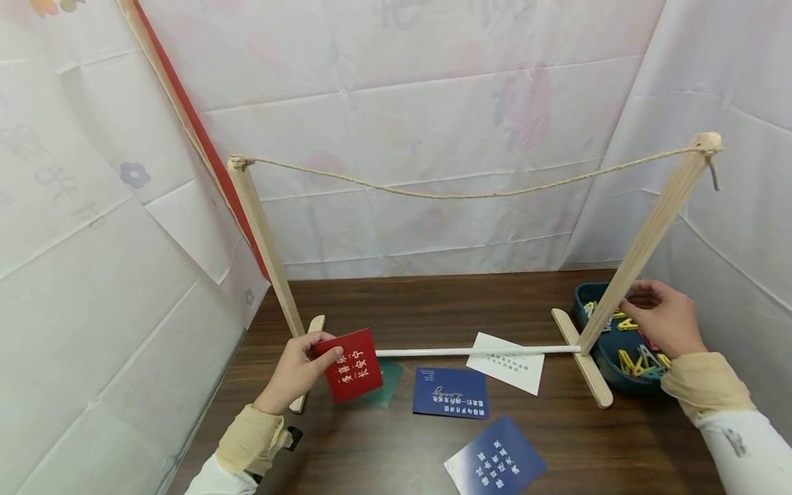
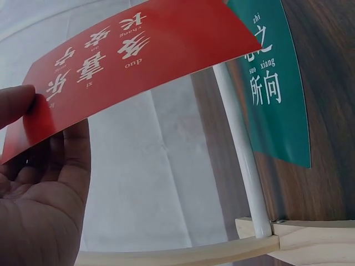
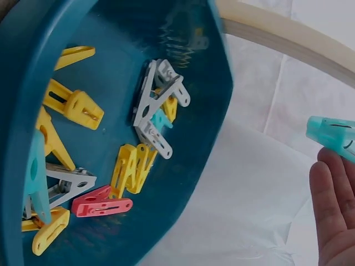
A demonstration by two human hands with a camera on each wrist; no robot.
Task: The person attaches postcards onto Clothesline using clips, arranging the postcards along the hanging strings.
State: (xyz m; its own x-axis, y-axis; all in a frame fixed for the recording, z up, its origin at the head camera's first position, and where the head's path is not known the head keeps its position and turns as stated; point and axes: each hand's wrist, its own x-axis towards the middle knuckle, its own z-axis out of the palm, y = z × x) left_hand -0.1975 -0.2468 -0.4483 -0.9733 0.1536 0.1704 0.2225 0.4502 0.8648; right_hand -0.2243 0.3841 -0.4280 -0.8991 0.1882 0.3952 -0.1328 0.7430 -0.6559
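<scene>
A red card with white printed characters (image 1: 353,364) is pinched between thumb and fingers of the left hand (image 1: 297,371) and is held tilted above the dark wooden table (image 1: 433,302), just in front of the left upright of a pale wooden rack (image 1: 266,240) strung with a slack rope (image 1: 470,194). A teal plastic clothes peg (image 3: 333,137) is held at the fingertips of the right hand (image 1: 665,317), above a dark blue plastic tray (image 3: 111,22) of yellow, grey, pink and teal pegs at the rack's right foot. A green card (image 2: 274,83) is seen under the rack's white crossbar (image 1: 476,351); two blue cards (image 1: 450,392) and a white one (image 1: 507,363) lie on the table between the hands.
</scene>
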